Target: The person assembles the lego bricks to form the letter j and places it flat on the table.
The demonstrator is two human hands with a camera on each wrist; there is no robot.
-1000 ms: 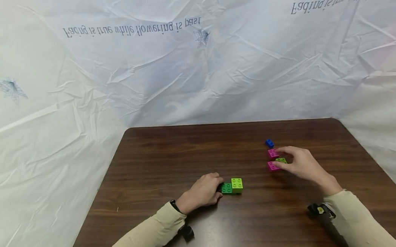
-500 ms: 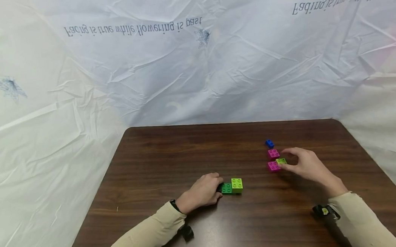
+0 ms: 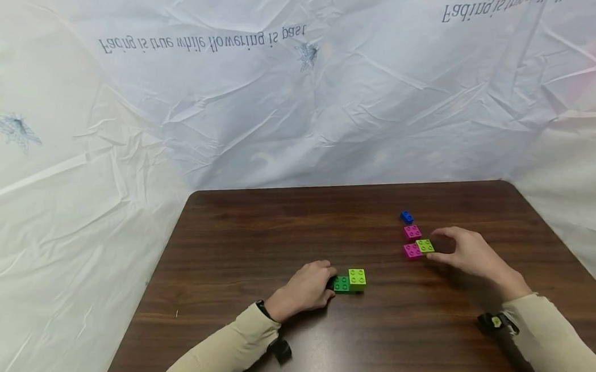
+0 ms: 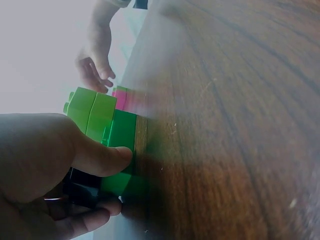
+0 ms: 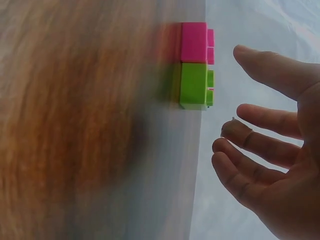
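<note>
Gripping green brick (image 3: 341, 284) with left hand (image 3: 303, 288), clamped between curled thumb and fingers, near middle of brown table (image 3: 259, 228); topped at right end by lime brick (image 3: 357, 279). Revealing more from left wrist: black block (image 4: 82, 186) inside same grip (only dark sliver from head). Over to right hand (image 3: 468, 252): thumb and fingers apart, just beside second lime brick (image 3: 425, 246), flush against pink brick (image 3: 412, 252). Visible from head, not right wrist: farther pink brick (image 3: 412, 232), blue brick (image 3: 406, 217) beyond.

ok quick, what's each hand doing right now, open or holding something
Left hand: closed, holding the dark green block.
Right hand: open, holding nothing.
</note>
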